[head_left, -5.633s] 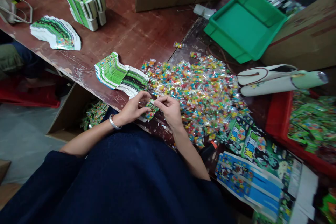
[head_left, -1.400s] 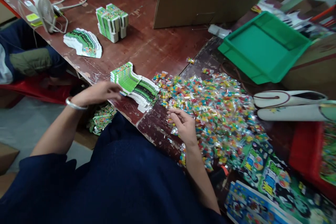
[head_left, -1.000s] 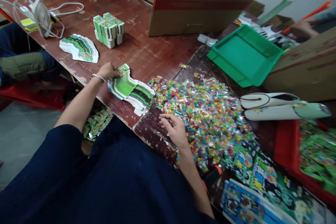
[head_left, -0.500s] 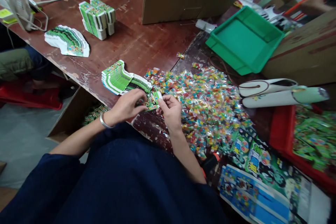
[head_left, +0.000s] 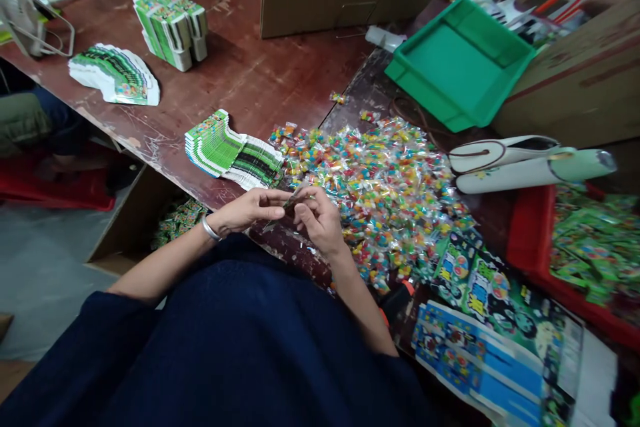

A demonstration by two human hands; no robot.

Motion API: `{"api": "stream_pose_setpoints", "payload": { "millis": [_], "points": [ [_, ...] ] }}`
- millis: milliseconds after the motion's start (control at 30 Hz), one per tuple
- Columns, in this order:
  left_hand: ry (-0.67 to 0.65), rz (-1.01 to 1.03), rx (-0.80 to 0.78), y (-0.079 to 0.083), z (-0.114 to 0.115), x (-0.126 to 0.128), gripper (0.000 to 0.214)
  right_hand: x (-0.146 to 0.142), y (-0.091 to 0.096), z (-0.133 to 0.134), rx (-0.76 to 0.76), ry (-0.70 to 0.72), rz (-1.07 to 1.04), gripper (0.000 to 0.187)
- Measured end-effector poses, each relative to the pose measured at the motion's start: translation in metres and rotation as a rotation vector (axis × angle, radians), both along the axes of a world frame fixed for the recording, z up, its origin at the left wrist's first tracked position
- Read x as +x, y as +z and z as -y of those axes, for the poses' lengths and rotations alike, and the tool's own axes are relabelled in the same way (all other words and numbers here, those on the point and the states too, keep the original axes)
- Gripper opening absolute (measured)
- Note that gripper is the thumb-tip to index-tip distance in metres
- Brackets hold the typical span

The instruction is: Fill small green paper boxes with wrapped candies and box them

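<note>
Over the table's front edge, my left hand pinches a small green printed carton, which is tilted almost edge-on. Across from it, my right hand has its fingers bent around the carton's other side. Much of the carton is hidden by the fingers. Just beyond my hands lies a fanned row of flat green and white cartons. A wide heap of clear-wrapped colourful candies spreads right of the row, close to my right hand.
Bundled cartons and another fan of cartons lie back left, near a small fan. A green tray, cardboard box, white pouch and bottle, red crate and printed sheets surround the heap.
The carton has turned from showing its printed face to nearly edge-on. My right fingers have curled around it, and my left fingers have straightened along it. The whole view has shifted slightly.
</note>
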State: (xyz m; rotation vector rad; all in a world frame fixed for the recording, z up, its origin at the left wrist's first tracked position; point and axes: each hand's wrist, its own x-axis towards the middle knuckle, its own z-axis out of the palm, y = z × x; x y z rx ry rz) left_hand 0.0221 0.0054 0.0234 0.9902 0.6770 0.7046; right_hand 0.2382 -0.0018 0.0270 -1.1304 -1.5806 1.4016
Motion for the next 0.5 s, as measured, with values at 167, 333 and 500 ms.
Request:
{"api": "stream_pose_setpoints", "payload": {
  "millis": [167,333,500],
  "points": [
    [0.062,-0.054,-0.041,-0.004,0.003,0.003,0.036,0.005,0.005,-0.008,-0.048,-0.068,-0.027,0.041],
    [0.381,-0.111,-0.019,-0.013,0.006,0.018,0.039,-0.008,-0.009,0.001,0.036,-0.292,-0.012,0.038],
    [0.616,-0.200,0.159,-0.017,0.012,0.031,0.058,-0.024,-0.021,0.008,0.059,-0.450,-0.012,0.028]
  ]
}}
